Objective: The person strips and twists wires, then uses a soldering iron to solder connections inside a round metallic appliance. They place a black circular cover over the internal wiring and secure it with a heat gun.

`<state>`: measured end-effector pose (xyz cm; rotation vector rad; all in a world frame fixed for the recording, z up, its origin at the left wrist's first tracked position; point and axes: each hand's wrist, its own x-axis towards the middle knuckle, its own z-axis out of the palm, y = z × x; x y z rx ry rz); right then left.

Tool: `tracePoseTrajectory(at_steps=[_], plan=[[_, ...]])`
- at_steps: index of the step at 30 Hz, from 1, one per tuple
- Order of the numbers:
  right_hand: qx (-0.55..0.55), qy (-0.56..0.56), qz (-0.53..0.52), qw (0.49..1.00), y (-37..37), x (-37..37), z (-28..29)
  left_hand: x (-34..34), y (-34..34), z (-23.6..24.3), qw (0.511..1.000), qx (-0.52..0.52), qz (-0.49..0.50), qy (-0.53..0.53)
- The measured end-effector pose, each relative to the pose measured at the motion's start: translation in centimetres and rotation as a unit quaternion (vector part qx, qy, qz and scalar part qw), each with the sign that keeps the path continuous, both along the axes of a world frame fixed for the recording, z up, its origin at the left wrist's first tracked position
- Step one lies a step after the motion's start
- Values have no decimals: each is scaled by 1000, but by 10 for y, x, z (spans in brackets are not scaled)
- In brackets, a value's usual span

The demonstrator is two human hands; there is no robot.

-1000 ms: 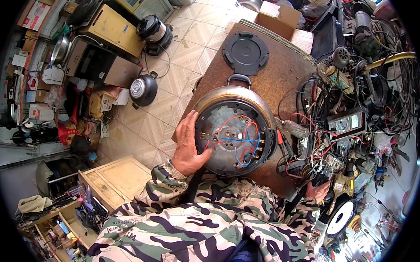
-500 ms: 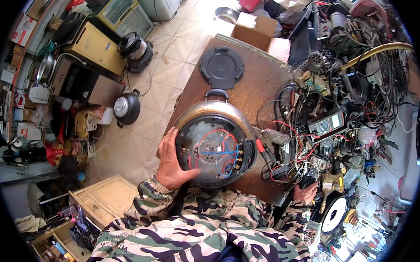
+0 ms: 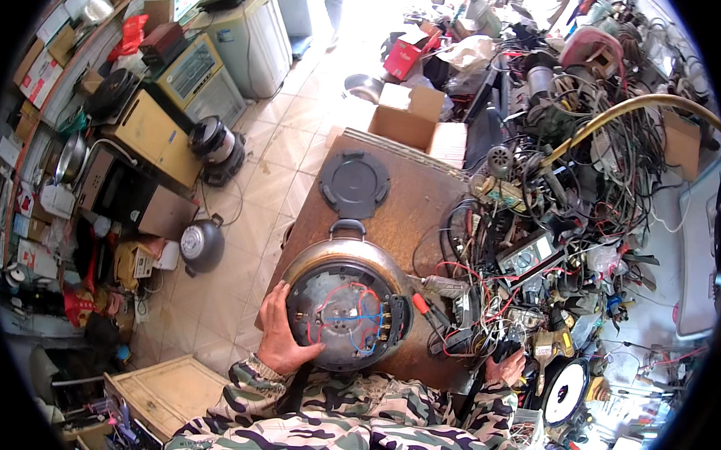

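Observation:
An electric pan (image 3: 314,263) lies upside down on the brown table (image 3: 426,200), its round underside open. Red and blue wires (image 3: 359,316) run across the metal inside to terminals at the right. My left hand (image 3: 285,333) rests against the pan's left side, fingers stretched out and thumb spread over the near rim. A black round cover (image 3: 354,183) lies flat beyond the pan's far handle. Farther right, my right hand (image 3: 505,367) reaches the clutter at the table's right edge; its fingers are partly hidden, and what they touch is unclear. Red-handled pliers or probes (image 3: 421,306) lie just right of the pan.
Tangled cables (image 3: 612,180), a multimeter (image 3: 538,255), a brush (image 3: 543,358) and a white spool-like disc (image 3: 566,392) crowd the right side. An open cardboard box (image 3: 405,118) stands past the table's far edge. Left on the tiled floor are a dark pot (image 3: 202,246) and a cooker (image 3: 216,146).
The view has shifted, so the table and pan appear lower and slightly left. My left hand keeps its place on the pan; my right hand stays at the clutter.

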<state>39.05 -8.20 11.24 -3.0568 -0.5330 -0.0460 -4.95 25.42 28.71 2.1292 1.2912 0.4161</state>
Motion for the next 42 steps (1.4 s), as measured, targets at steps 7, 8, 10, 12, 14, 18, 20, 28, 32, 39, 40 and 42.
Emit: tracePoseTrajectory(at_steps=[7,8,10,12,14,18,20,28,32,39,40,42], plan=[[9,103,-21,994,36,-1,41,-3,-11,-6,998,-36,46,-20],[9,105,-12,994,25,0,37,-2,-11,-7,998,-40,39,-21],[21,114,5,993,24,0,35,-5,-14,-6,998,-36,48,-22],[38,105,-15,994,16,-9,37,-4,-10,-9,998,-48,34,-33],[35,99,-30,994,9,-13,34,-2,-7,-10,998,-54,19,-36],[49,58,-4,997,19,-22,44,-3,-14,-1,997,-58,47,-12],[66,21,9,998,14,-30,46,1,-12,2,997,-60,38,-7],[146,-4,-2,989,1,-117,45,-7,-7,-6,1000,14,-7,19],[155,98,14,983,19,-167,61,-11,-8,-3,1000,-7,-10,14],[293,212,150,920,90,-236,108,-34,5,-2,995,0,-89,-36],[336,248,140,898,101,-245,114,-34,6,-2,995,8,-95,-34],[393,295,133,860,125,-263,128,-34,10,-3,994,-2,-104,-34]])
